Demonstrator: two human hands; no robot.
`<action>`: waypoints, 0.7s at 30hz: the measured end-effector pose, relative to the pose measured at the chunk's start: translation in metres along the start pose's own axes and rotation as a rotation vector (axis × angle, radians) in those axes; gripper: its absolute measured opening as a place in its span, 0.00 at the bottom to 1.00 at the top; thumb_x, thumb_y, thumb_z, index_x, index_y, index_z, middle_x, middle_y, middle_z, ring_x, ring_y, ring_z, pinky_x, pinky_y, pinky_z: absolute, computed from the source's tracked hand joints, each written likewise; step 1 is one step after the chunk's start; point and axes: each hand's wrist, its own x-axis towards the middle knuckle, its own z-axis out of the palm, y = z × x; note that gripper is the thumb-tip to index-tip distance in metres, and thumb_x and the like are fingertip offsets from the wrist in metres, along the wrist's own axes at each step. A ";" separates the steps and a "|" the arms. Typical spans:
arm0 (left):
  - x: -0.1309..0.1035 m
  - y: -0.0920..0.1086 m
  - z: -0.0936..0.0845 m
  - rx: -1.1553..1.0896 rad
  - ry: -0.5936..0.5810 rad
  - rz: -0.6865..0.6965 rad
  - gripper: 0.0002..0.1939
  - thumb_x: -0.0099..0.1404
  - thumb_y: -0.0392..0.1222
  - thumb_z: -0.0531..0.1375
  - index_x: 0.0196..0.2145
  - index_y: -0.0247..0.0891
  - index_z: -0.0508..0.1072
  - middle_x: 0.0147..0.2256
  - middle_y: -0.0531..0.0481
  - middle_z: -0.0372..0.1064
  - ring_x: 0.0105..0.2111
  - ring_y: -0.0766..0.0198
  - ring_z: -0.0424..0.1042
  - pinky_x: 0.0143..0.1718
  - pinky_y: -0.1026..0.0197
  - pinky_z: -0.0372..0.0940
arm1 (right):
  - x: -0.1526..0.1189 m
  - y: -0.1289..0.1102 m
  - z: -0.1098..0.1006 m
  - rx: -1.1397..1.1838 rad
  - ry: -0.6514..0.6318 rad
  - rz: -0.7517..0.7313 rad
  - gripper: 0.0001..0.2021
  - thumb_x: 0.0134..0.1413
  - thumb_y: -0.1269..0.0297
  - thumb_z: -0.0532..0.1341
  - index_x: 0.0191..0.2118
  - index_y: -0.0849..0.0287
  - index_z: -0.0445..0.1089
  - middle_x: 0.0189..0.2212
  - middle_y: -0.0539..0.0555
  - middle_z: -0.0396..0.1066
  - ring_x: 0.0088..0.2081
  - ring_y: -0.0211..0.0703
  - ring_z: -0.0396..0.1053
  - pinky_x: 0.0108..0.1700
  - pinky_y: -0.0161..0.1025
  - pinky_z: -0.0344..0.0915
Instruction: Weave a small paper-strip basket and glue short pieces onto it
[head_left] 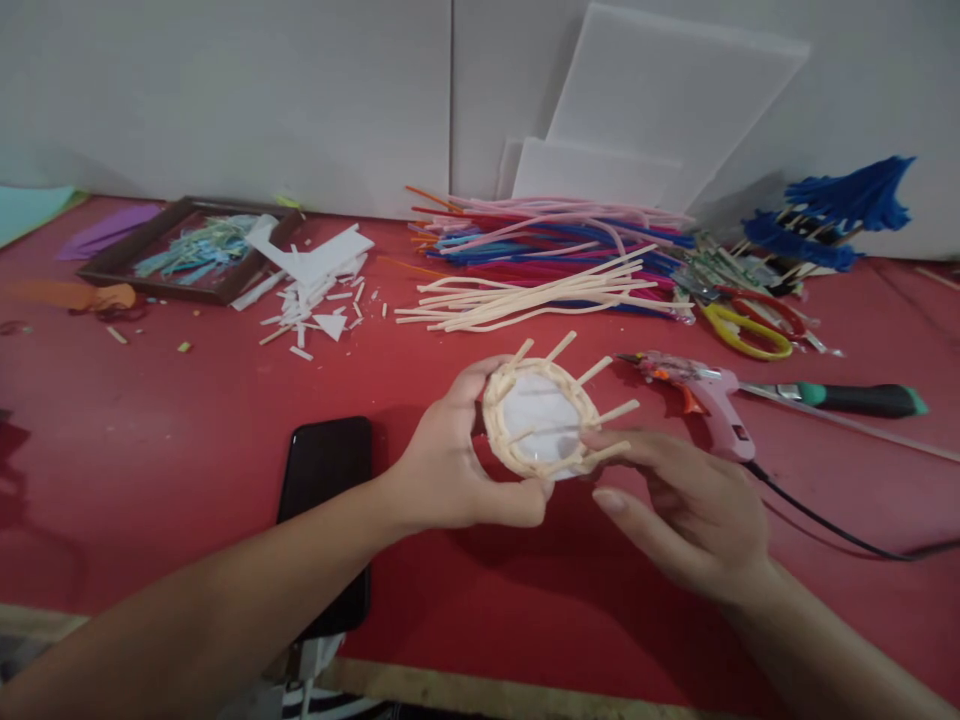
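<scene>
A small round woven basket [496, 440] with cream rim and white base is tilted toward me above the table. Several cream stems stick out from its far and right sides. My left hand [457, 450] wraps round its left side, thumb along the near edge. At the right edge is my right hand [690, 500], its index finger by a protruding stem and its thumb held apart below. Whether that finger touches the stem is hard to make out. Behind the basket lies a bundle of cream stems [525, 300].
A pink glue gun [716, 400] with a black cord lies right, beside a green-and-black handled tool [862, 398] and yellow-handled scissors [750, 335]. At left are a black phone [326, 470], white foam scraps [322, 275] and a brown frame [150, 275]. Coloured stems [540, 225] line the back.
</scene>
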 end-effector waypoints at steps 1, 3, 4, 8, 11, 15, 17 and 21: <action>0.000 -0.001 0.000 0.011 0.002 0.009 0.41 0.44 0.40 0.69 0.55 0.37 0.60 0.53 0.38 0.72 0.50 0.49 0.76 0.53 0.51 0.71 | 0.002 -0.001 -0.001 -0.022 -0.010 -0.011 0.06 0.63 0.66 0.62 0.45 0.54 0.72 0.33 0.52 0.81 0.33 0.40 0.80 0.36 0.32 0.77; -0.001 -0.002 0.001 0.012 0.002 0.029 0.41 0.44 0.39 0.69 0.56 0.37 0.60 0.53 0.37 0.72 0.51 0.49 0.76 0.55 0.50 0.71 | 0.006 -0.002 -0.001 -0.059 -0.021 -0.018 0.04 0.64 0.66 0.61 0.43 0.54 0.72 0.33 0.52 0.82 0.33 0.39 0.81 0.36 0.29 0.77; -0.001 -0.003 0.002 0.003 0.006 0.038 0.42 0.44 0.39 0.70 0.56 0.37 0.59 0.53 0.38 0.72 0.52 0.49 0.76 0.55 0.50 0.71 | 0.006 -0.003 -0.001 -0.077 -0.023 -0.017 0.04 0.65 0.66 0.61 0.43 0.54 0.72 0.34 0.52 0.83 0.33 0.39 0.81 0.36 0.28 0.77; -0.003 -0.004 0.005 -0.060 -0.007 0.087 0.43 0.48 0.38 0.70 0.60 0.39 0.57 0.55 0.39 0.72 0.51 0.51 0.77 0.52 0.52 0.74 | 0.008 -0.005 0.001 -0.136 0.007 -0.024 0.06 0.66 0.69 0.59 0.41 0.54 0.72 0.36 0.52 0.84 0.34 0.39 0.82 0.37 0.28 0.77; -0.003 -0.006 0.005 -0.024 -0.043 0.091 0.45 0.52 0.41 0.70 0.63 0.40 0.55 0.59 0.37 0.67 0.56 0.49 0.74 0.53 0.51 0.73 | 0.008 -0.007 0.000 -0.182 0.015 -0.010 0.07 0.66 0.70 0.57 0.41 0.53 0.72 0.36 0.51 0.84 0.33 0.40 0.82 0.36 0.29 0.77; -0.002 -0.012 0.001 0.181 -0.031 0.211 0.44 0.53 0.45 0.70 0.64 0.39 0.58 0.64 0.35 0.61 0.65 0.42 0.62 0.62 0.42 0.65 | 0.008 -0.008 -0.002 -0.228 0.005 0.000 0.06 0.67 0.68 0.57 0.42 0.54 0.72 0.35 0.51 0.84 0.32 0.40 0.82 0.36 0.30 0.78; -0.002 -0.016 -0.001 0.285 -0.016 0.302 0.40 0.55 0.47 0.69 0.62 0.39 0.61 0.64 0.35 0.60 0.68 0.41 0.58 0.65 0.39 0.61 | 0.007 -0.008 -0.002 -0.242 0.009 -0.007 0.06 0.67 0.68 0.58 0.42 0.55 0.72 0.35 0.52 0.83 0.33 0.39 0.82 0.36 0.29 0.77; -0.001 -0.022 -0.004 0.381 -0.032 0.434 0.38 0.57 0.48 0.69 0.62 0.39 0.62 0.66 0.33 0.55 0.69 0.41 0.56 0.65 0.39 0.60 | 0.007 -0.009 0.000 -0.261 0.009 -0.025 0.06 0.68 0.66 0.58 0.43 0.56 0.73 0.35 0.53 0.83 0.33 0.39 0.82 0.36 0.28 0.77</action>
